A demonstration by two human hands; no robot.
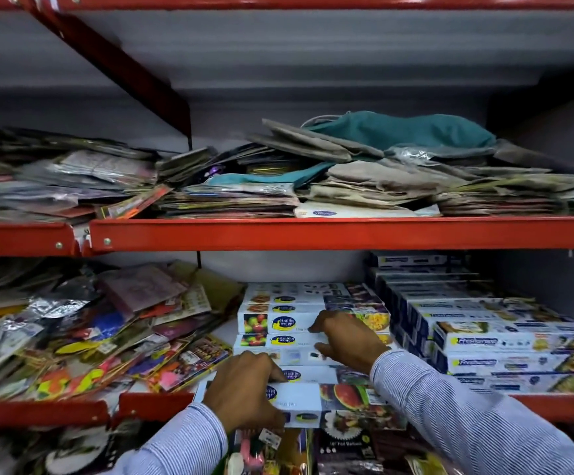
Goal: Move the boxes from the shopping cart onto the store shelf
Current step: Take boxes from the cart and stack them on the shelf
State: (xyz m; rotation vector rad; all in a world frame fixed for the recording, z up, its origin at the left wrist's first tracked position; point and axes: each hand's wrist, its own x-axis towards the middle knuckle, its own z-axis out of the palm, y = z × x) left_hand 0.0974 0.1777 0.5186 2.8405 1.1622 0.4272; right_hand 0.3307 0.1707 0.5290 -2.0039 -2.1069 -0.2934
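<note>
Both hands work at the lower red shelf (313, 233), where white cling-film boxes lie flat in a row running from the back wall to the front edge.

The left hand (244, 389) rests on the front box (299, 395), which sits at the shelf's front lip and partly overhangs it. The fingers curl over the box's left end, thumb along its upper edge, closed on it.

The right hand (345, 335) reaches further in, past the front box, and lies palm-down on the row of boxes (278, 322) behind. Its fingers are bent and loosely spread, tips touching the box tops; whether it grips any one box cannot be told.

Both forearms wear a blue-striped sleeve (450, 416).

Just right of the row stands a stack of blue-and-white wrap boxes (505, 341). To the left lies a loose heap of coloured packets (90, 337). The upper shelf holds folded bags and packets (364, 169).
</note>
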